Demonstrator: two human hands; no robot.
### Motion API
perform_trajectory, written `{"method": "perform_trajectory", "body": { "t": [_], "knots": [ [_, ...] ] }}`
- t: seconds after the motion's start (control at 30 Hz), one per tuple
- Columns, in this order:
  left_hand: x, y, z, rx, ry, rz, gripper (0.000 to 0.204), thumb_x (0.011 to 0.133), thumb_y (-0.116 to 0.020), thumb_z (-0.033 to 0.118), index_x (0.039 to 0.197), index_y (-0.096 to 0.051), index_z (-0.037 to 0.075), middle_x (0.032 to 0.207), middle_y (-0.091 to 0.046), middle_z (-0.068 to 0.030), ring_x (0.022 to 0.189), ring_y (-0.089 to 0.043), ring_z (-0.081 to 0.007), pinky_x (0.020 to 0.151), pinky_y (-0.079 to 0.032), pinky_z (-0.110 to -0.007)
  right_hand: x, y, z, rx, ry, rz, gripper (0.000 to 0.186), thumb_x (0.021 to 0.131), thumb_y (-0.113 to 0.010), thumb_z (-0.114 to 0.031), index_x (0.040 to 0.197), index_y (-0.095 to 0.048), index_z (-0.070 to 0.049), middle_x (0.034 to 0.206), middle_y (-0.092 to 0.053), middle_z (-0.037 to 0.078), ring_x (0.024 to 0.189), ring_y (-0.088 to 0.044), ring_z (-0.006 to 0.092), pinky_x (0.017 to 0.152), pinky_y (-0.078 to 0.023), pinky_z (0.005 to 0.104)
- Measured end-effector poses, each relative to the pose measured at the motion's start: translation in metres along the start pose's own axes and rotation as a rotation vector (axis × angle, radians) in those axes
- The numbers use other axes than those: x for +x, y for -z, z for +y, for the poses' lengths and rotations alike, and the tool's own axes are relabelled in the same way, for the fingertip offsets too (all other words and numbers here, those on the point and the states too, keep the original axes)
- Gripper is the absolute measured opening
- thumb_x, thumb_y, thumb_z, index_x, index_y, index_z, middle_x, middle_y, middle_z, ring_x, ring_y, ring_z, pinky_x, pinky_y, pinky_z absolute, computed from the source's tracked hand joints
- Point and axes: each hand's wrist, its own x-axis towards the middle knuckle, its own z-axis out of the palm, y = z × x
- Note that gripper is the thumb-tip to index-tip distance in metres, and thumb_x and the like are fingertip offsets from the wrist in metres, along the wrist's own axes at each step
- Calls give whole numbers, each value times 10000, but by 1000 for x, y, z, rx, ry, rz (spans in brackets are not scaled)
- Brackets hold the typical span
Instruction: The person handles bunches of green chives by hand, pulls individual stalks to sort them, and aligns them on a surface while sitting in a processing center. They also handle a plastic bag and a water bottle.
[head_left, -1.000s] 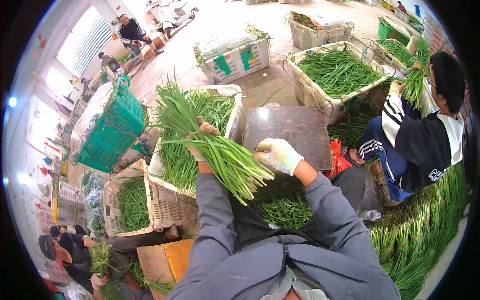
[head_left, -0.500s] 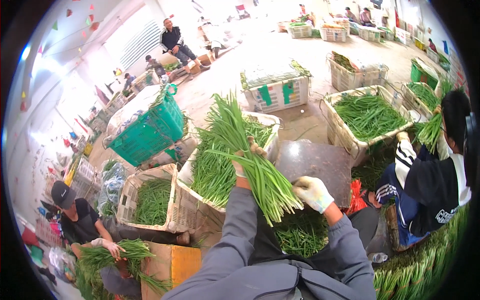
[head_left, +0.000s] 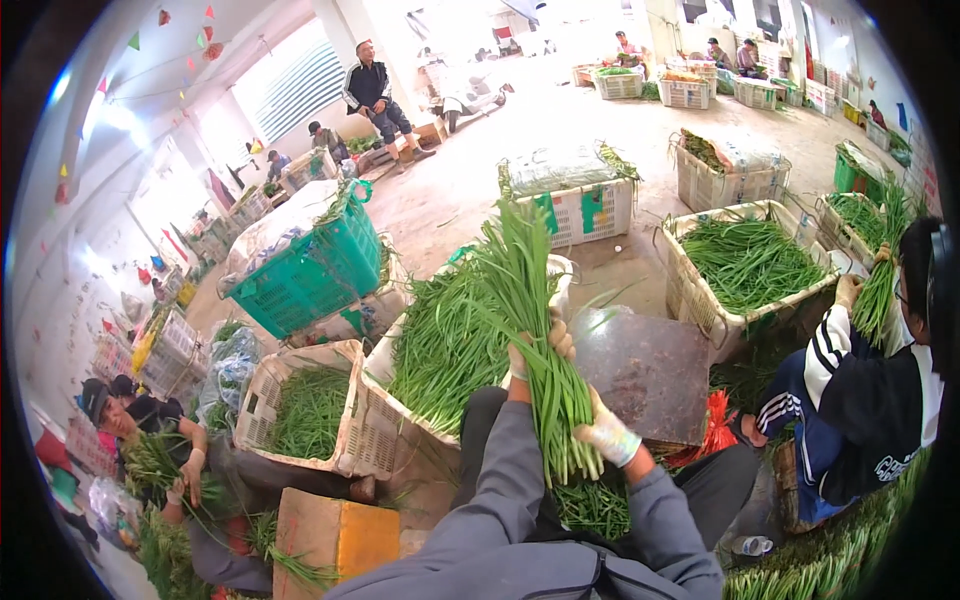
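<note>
In front of me, my left hand [head_left: 560,340] grips the middle of a long bunch of green leafy stalks [head_left: 550,395], its gloved fingers wrapped round it. My right hand [head_left: 607,434], in a pale glove, is closed on the bunch's pale lower ends. The bunch tilts, leaves up toward a white crate [head_left: 380,365] heaped with similar greens. A dark square board [head_left: 650,370] lies beside my hands, and more loose stalks [head_left: 590,510] lie below them.
A co-worker [head_left: 870,400] at right holds greens; another [head_left: 150,430] works at lower left. Around me stand a green crate [head_left: 300,270], a crate of greens [head_left: 300,410], another at right [head_left: 745,260], an orange-sided box [head_left: 365,530] and a plastic bottle [head_left: 750,545].
My view has tilted up, showing more of the room. My right hand has moved in onto the stalk ends, and the bunch is more upright, still in my left hand.
</note>
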Motion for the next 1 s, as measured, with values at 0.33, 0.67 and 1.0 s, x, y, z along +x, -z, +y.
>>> {"method": "perform_trajectory", "body": {
  "t": [0.33,0.67,1.0],
  "knots": [
    [14,-15,-61,24,0,-60,642,843,-710,368,1337,-466,38,723,-438,-42,603,-448,-187,559,-360,-344,-40,-27,25,132,51,297,1354,600,-915,-98,1559,39,-55,1461,-437,139,1329,-444,229,1108,-361,369],
    [59,-40,-100,59,98,-134,657,828,-684,309,1338,-462,-40,871,-628,-141,708,-627,-283,653,-507,-401,-55,25,45,221,-17,372,984,647,-830,15,1477,-304,-39,1271,-578,64,1142,-566,169,994,-468,329],
    [115,73,-117,1663,823,716,922,863,-634,601,1460,-356,-44,1343,-556,-225,1169,-597,-311,976,-494,-379,-31,110,84,728,-367,449,315,835,-709,-191,1084,-628,-15,894,-677,99,741,-658,244,683,-565,397]
  ]
}}
